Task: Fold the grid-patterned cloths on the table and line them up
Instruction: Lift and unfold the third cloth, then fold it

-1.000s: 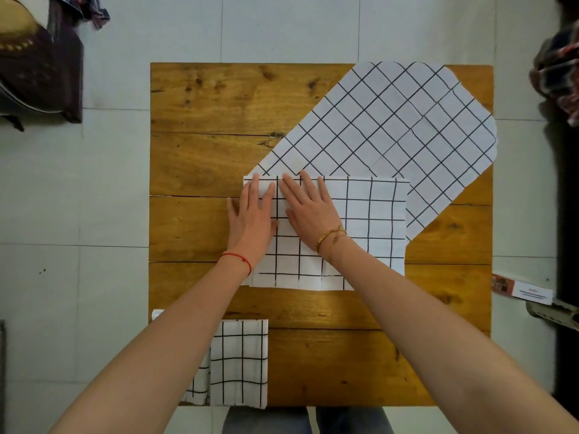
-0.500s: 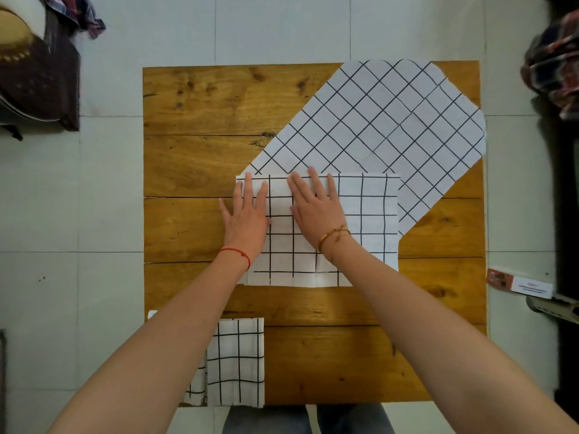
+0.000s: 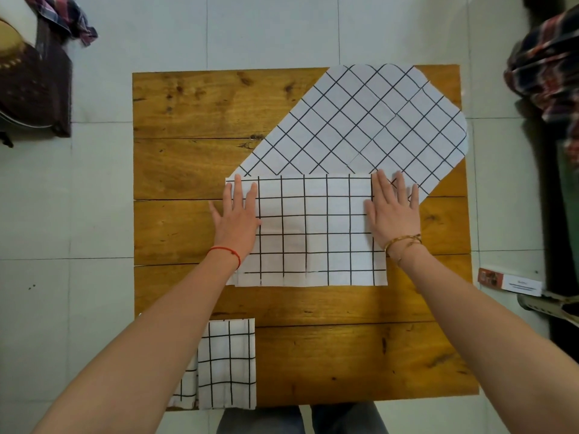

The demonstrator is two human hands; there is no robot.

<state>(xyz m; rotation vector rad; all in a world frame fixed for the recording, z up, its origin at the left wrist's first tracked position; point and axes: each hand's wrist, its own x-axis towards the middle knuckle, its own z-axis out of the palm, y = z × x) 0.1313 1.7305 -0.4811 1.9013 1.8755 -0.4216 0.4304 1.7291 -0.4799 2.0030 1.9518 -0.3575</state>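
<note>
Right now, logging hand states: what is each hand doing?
Left hand: open, fingers flat on the left edge of the middle cloth.
Right hand: open, flat on its right edge.

We see three white cloths ruled with a black grid: the half-folded cloth [image 3: 313,233] in the middle, the diagonal cloth [image 3: 360,123] at the far right, and the folded cloth [image 3: 228,368] at the near left. The tabletop [image 3: 194,120] is honey-brown wood with dark knots, on a floor [image 3: 94,198] of pale grey tiles. A red string [image 3: 227,250] circles the left wrist, gold bangles [image 3: 402,241] the right, and plaid fabric [image 3: 545,64] in red, navy and white lies at the far right.
</note>
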